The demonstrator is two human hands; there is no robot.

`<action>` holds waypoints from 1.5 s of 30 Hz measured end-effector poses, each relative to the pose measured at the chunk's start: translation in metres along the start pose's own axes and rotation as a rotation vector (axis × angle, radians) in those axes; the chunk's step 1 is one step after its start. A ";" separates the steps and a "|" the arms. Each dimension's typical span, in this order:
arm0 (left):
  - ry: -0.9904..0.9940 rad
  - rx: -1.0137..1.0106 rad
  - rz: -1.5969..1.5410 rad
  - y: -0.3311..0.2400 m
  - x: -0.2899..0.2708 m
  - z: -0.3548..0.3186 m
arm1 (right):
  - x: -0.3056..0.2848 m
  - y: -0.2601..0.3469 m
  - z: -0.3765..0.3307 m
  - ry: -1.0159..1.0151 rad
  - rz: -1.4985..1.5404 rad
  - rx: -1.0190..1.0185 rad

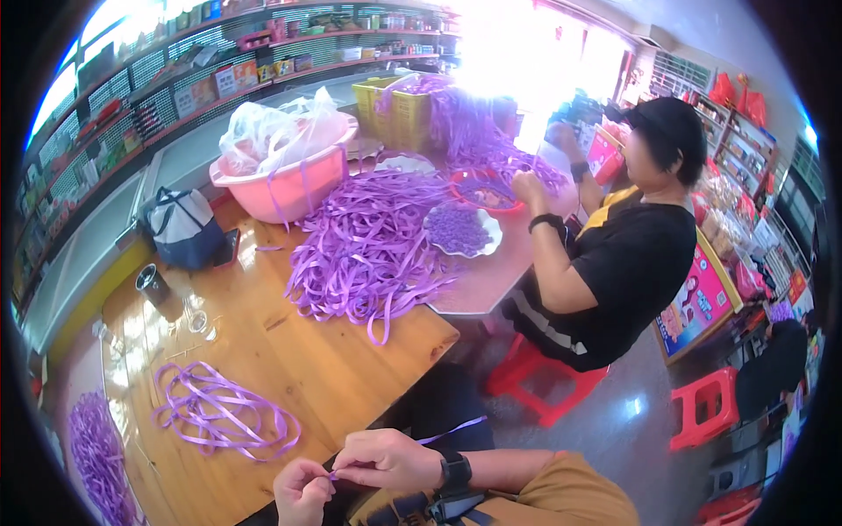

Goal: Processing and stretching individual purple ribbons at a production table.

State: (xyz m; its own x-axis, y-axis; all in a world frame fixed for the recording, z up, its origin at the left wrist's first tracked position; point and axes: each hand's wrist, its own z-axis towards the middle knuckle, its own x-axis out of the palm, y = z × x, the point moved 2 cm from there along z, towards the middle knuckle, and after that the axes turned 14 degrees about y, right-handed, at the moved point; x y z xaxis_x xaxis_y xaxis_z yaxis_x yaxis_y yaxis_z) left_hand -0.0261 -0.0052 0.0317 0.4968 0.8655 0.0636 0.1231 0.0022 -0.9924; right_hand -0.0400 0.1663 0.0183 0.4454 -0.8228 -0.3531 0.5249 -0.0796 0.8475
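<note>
At the lower edge, my left hand [301,493] and my right hand [386,459] meet with fingertips pinched together. Between them shows a small bit of purple ribbon [333,476]. A length of purple ribbon [453,430] also trails out beyond my right hand, above the wrist. Both hands are held just off the near edge of the wooden table [298,359]. On that table, left of my hands, lies a loose coil of purple ribbon [226,410]. Farther off sits a large heap of purple ribbons [368,237].
A pink basin [289,197] with plastic bags, a yellow crate [395,118], a white dish of small purple pieces [465,232], a bag [184,228] and a dark cup [152,285] stand about. A person [636,228] sits at right on a red stool [544,377].
</note>
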 end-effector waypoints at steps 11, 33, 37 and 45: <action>-0.249 0.296 0.157 0.007 0.010 0.004 | -0.004 0.009 -0.013 0.045 0.068 0.107; -0.534 0.232 1.013 -0.063 -0.173 0.102 | -0.029 -0.002 -0.022 -0.010 0.115 0.255; -0.635 -0.158 1.150 -0.033 -0.225 0.144 | -0.035 -0.004 -0.030 -0.030 0.171 0.270; -0.614 -0.409 1.190 -0.008 -0.250 0.191 | -0.046 -0.016 -0.046 -0.132 0.210 0.300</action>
State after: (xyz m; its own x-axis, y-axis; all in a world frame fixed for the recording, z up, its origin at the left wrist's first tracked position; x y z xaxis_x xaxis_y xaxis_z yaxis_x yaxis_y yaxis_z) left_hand -0.3158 -0.1259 0.0034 0.0412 0.3233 -0.9454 0.1903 -0.9314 -0.3102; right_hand -0.0357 0.2318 0.0024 0.4129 -0.9026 -0.1219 0.1880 -0.0465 0.9811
